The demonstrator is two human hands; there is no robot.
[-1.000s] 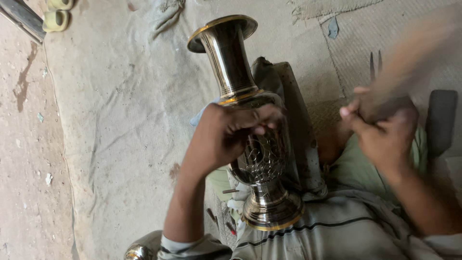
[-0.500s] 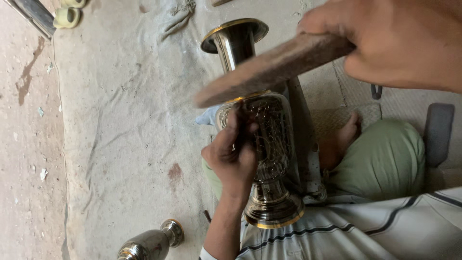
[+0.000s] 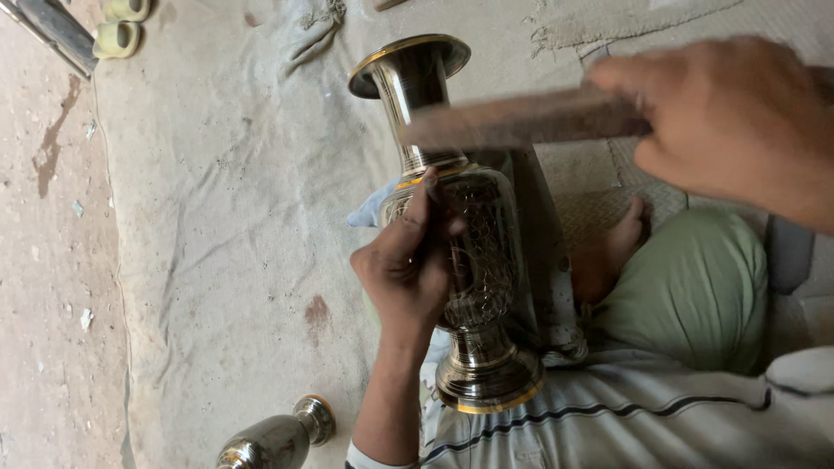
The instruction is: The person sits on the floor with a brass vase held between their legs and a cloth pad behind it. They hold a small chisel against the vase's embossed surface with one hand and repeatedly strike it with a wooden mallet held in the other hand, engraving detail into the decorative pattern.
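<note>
The wooden stick has dropped lower and now crosses the neck of the metal vase.
The right hand is closed around the blurred stick; the left hand pinches a thin tool against the vase body, which lies across the lap so it stays steady on the grey cloth.
</note>
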